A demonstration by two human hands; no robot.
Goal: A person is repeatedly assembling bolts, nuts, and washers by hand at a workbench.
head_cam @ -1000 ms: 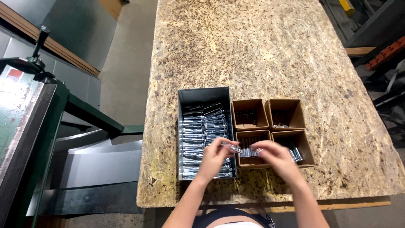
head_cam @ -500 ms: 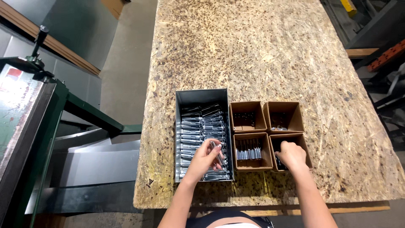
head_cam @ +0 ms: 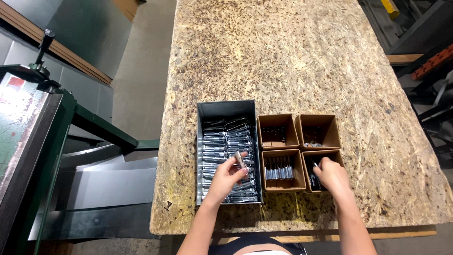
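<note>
Head view: left hand (head_cam: 225, 177) pinches 1 metal pin (head_cam: 239, 159) near-upright, tip tilted away.

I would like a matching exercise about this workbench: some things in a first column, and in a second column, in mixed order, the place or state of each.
Things:
1. grey metal bin
2. left hand
3. right hand
4. near-left cardboard box

Places or states:
A. reaches into the near-right cardboard box
B. stands left of the four brown boxes, full of shiny metal parts
C. holds a row of small dark and silver pieces, no hand in it
D. holds one shiny metal part above the bin

Pairs: 1-B, 2-D, 3-A, 4-C
</note>
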